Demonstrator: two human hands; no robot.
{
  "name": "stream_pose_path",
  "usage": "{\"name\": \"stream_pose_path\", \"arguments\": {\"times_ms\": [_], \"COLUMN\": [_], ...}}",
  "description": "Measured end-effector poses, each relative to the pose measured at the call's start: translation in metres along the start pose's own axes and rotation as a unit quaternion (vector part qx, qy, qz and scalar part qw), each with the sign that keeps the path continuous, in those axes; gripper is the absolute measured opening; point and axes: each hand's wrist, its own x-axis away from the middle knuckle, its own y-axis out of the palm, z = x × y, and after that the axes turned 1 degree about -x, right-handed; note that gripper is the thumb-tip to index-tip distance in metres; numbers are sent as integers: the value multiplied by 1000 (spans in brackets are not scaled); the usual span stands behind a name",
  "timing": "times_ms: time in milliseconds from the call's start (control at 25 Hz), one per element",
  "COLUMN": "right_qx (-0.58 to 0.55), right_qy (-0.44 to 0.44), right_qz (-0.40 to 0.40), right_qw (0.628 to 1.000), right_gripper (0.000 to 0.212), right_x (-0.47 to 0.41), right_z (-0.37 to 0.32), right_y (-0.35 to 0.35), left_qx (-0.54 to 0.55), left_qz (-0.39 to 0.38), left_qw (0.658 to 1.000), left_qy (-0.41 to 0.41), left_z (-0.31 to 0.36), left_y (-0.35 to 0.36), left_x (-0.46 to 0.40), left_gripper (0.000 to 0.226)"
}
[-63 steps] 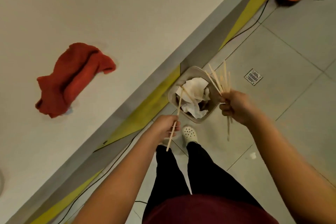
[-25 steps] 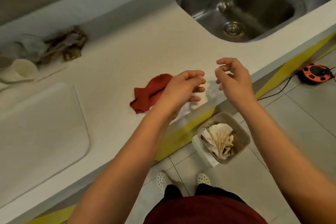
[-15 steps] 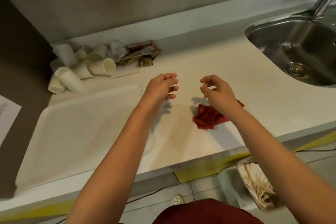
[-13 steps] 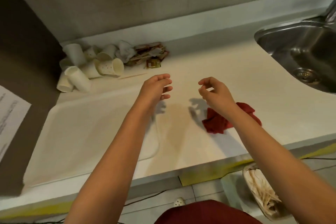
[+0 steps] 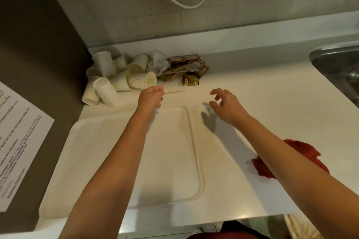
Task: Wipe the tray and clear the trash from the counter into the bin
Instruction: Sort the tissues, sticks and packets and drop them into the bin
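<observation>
The white tray [image 5: 167, 161] lies on the counter in front of me, under my left forearm. Behind it, in the corner, sits a trash pile: several paper cups [image 5: 116, 77], a crumpled napkin [image 5: 159, 62] and sauce sachets [image 5: 186, 70]. A thin wooden stick [image 5: 174, 92] lies on the counter just past the tray. My left hand [image 5: 150, 97] has its fingers curled over the stick's left end. My right hand [image 5: 225, 105] hovers open above the counter, right of the tray. The red cloth [image 5: 307, 151] lies at the counter's front right, partly hidden by my right forearm.
A steel sink [image 5: 338, 68] is set into the counter at the far right. The bin's rim [image 5: 299, 227] shows on the floor at the bottom right. A printed sheet [image 5: 17, 141] hangs on the brown wall at the left. A white cable [image 5: 186, 6] loops on the tiled wall.
I dropped the sticks into the bin and turned back to the counter. Both hands reached forward; my left hand has come down onto the wooden stick's end.
</observation>
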Motion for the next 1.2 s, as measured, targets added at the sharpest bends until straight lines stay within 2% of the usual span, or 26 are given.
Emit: {"name": "stream_pose_path", "arguments": {"times_ms": [120, 280, 360, 440, 520, 720, 800, 880, 960, 1080, 1120, 1200], "right_qx": [78, 172, 227, 281, 312, 256, 255, 243, 222, 166, 146, 102], "right_qy": [-18, -34, -27, -17, -18, -39, -43, -26, 7, 70, 87, 98], "right_qz": [-42, -92, -118, -123, -101, -54, -61, -65, -64, -69, -70, -58], "right_qw": [996, 980, 966, 952, 944, 964, 964, 967, 973, 981, 983, 988], "right_gripper": [37, 42, 54, 60, 52, 32, 31, 35, 46, 64, 62, 45], "right_x": [-33, -80, -99, -113, -122, -124, -124, -126, -127, -131, -131, -130], "right_z": [-2, -4, -5, -7, -9, -11, -9, -7, -6, -4, -3, -1], "right_y": [7, 25, 34, 42, 47, 54, 53, 52, 51, 48, 46, 39], "left_qx": [-135, -312, -386, -416, -410, -419, -457, -512, -550, -568, -578, -586], "left_qz": [28, 41, 22, 13, 27, 51, 49, 37, 29, 32, 39, 62], "left_qw": [989, 946, 916, 897, 895, 888, 868, 834, 807, 792, 783, 771], "left_qy": [53, 74, 111, 151, 176, 185, 187, 202, 215, 221, 226, 240], "left_z": [-9, -19, -23, -26, -27, -29, -29, -31, -32, -31, -29, -24], "left_y": [5, 13, 16, 19, 21, 22, 24, 27, 29, 29, 28, 27], "left_x": [-26, -56, -66, -75, -83, -94, -97, -97, -96, -98, -97, -91], "left_gripper": [23, 29, 34, 32, 25, 21, 25, 30, 35, 35, 33, 31]}}
